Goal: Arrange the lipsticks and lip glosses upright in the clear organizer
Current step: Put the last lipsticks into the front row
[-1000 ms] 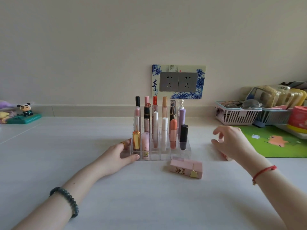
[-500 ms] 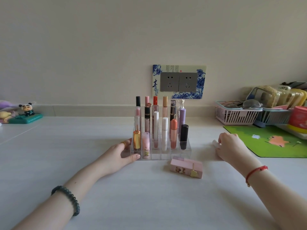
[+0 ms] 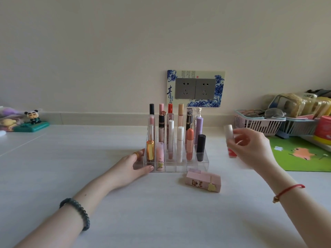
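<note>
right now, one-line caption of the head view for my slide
Left hand rests against the clear organizer, right hand holds a lip gloss beside it, a pink lipstick lies on the table.

**Gloss held beside the filled organizer**

The right hand (image 3: 250, 151) pinches a blurred lip gloss (image 3: 229, 135) upright, just right of the clear organizer (image 3: 203, 161), where tubes (image 3: 180, 144) stand upright. The left hand (image 3: 130, 166) rests against its left end. In front, a pink lipstick (image 3: 203, 181) lies on the table (image 3: 161, 212).
</note>
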{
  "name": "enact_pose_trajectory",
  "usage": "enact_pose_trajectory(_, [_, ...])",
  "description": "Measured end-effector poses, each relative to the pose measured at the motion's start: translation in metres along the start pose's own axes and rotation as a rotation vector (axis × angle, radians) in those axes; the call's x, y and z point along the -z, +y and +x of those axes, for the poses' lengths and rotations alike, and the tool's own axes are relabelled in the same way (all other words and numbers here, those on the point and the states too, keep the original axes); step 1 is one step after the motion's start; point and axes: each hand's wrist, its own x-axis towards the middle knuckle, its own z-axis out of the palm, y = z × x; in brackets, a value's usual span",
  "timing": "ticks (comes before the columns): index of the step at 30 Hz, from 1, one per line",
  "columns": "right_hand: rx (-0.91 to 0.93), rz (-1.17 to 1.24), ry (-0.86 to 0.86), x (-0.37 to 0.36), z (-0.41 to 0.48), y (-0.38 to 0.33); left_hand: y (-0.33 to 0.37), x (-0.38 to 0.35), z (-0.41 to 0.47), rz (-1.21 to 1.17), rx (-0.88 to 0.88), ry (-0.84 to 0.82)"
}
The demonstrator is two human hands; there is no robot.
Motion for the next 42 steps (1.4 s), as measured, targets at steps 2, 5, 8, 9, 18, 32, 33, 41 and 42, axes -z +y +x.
enact_pose_trajectory(2, [0.045,0.188,-0.001,-0.004,-0.008,-0.015,0.001,0.000,0.000,0.005,-0.005,-0.004])
enact_pose_trajectory(5, [0.106,0.373,-0.121,-0.015,-0.023,-0.035,0.000,0.000,0.000,0.011,0.005,-0.006])
enact_pose_trajectory(8, [0.152,0.418,-0.248,-0.031,-0.034,-0.052,0.000,0.000,0.000,0.016,0.011,-0.009])
enact_pose_trajectory(9, [0.162,0.420,-0.270,-0.036,-0.035,-0.056,0.000,0.000,0.000,0.013,0.007,-0.009])
enact_pose_trajectory(18, [0.205,0.279,-0.253,-0.074,-0.028,-0.073,0.002,0.000,0.001,-0.004,-0.006,-0.005])
enact_pose_trajectory(32, [0.189,0.134,-0.256,-0.094,-0.041,-0.062,0.003,0.000,0.000,0.006,-0.017,0.000])
enact_pose_trajectory(33, [0.192,0.130,-0.254,-0.094,-0.041,-0.061,0.003,0.000,0.000,0.005,-0.020,0.000])
enact_pose_trajectory(41, [0.193,0.133,-0.244,-0.097,-0.041,-0.060,0.004,0.001,-0.001,-0.011,-0.036,0.003])
enact_pose_trajectory(42, [0.191,0.130,-0.243,-0.097,-0.041,-0.060,0.004,0.001,-0.001,-0.016,-0.038,0.000])
